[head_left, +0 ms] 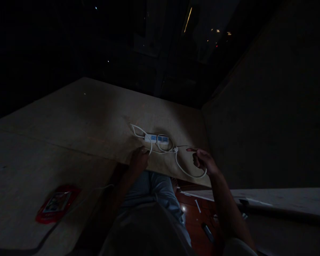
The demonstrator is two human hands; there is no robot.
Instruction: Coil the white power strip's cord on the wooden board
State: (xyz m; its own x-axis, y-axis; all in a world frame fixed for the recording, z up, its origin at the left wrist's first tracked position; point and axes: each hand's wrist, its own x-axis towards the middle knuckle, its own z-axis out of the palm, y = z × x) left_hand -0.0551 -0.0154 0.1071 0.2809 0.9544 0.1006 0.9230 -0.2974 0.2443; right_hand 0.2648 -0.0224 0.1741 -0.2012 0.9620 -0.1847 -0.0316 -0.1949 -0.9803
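Observation:
A white power strip [147,138] with blue socket faces lies on the pale surface in front of me. Its white cord [188,173] runs in loose loops over and around it and crosses itself at a small white lump, perhaps the plug [175,149]. My left hand [139,159] is closed on the cord just below the strip's left end; the fingertips are dim. To the right, my right hand [202,160] has curled fingers around the cord's right-hand loop, with the index finger pointing left.
A red packet [57,204] lies on the surface at lower left, beside a thin cable [96,188]. Dark windows stand behind, and a wall [269,124] rises at right. Below, a dark object [208,232] lies on the reddish floor [193,227]. The scene is very dark.

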